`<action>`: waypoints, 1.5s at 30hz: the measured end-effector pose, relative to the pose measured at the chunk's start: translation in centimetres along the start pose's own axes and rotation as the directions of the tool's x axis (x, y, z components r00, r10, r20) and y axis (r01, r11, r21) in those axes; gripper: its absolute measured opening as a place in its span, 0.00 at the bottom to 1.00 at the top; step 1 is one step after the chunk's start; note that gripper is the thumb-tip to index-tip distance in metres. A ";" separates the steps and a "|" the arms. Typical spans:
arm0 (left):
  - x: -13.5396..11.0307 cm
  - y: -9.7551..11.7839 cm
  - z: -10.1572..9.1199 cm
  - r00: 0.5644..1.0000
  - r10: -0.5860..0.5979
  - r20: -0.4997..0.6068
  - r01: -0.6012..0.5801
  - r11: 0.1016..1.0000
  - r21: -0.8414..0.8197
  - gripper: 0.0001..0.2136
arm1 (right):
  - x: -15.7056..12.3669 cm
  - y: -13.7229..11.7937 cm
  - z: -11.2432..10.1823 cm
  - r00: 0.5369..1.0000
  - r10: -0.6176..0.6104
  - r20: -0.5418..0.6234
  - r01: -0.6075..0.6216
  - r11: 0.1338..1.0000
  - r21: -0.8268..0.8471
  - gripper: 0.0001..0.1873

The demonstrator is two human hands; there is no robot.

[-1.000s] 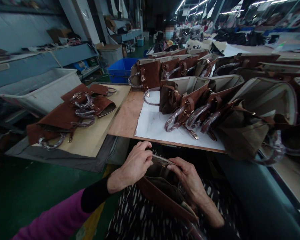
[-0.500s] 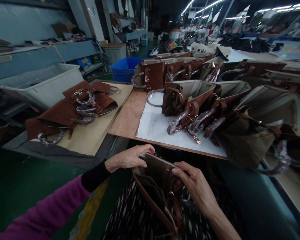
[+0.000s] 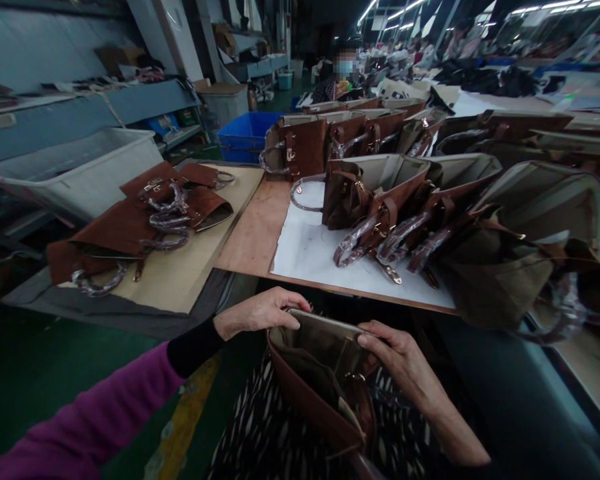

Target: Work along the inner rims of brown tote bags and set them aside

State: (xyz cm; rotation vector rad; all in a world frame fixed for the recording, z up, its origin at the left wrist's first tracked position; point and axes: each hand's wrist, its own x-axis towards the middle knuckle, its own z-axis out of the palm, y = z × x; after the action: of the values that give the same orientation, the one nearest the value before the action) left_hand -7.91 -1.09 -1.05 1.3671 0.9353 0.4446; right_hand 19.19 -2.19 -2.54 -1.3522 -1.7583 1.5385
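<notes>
Head-worn view, facing forward and down, close above the held bag [image 3: 307,398], table [image 3: 253,233] beyond

Handbag [image 3: 303,390] between hands [image 3: 260,315]; bag pile [image 3: 110,230] left; bag rows [image 3: 403,190] ahead

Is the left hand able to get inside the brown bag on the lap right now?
Probably yes. The brown handbag gapes open, nothing covers its mouth, and the left hand is right at its rim. But its fingers seem to pinch that rim, so they'd likely need to let go first.
</notes>
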 end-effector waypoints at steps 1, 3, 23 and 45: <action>0.0 0.0 0.1 1.000 -0.004 -0.016 0.004 1.000 0.005 0.15 | 0.0 0.1 0.0 1.000 0.007 -0.002 -0.007 1.000 0.001 0.18; 0.1 0.0 0.3 0.999 -0.010 -0.051 0.012 1.000 0.028 0.13 | -0.1 0.2 -0.1 1.000 0.022 -0.004 -0.022 1.000 0.002 0.18; 0.7 -0.5 1.6 0.959 -0.168 -0.228 0.175 0.985 0.008 0.11 | -0.3 -0.3 0.1 0.993 -0.079 -0.089 0.070 0.993 -0.097 0.14; -0.1 1.0 3.0 0.953 -0.072 -0.294 0.112 0.986 0.122 0.09 | 1.8 -3.5 1.9 0.949 -0.291 0.123 0.302 0.723 -0.621 0.12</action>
State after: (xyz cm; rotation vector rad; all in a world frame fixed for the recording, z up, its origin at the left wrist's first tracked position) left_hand -5.46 -2.85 -0.27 1.3983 1.2849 0.5254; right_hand 15.51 -1.23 -0.39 -1.2285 -2.4997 0.7925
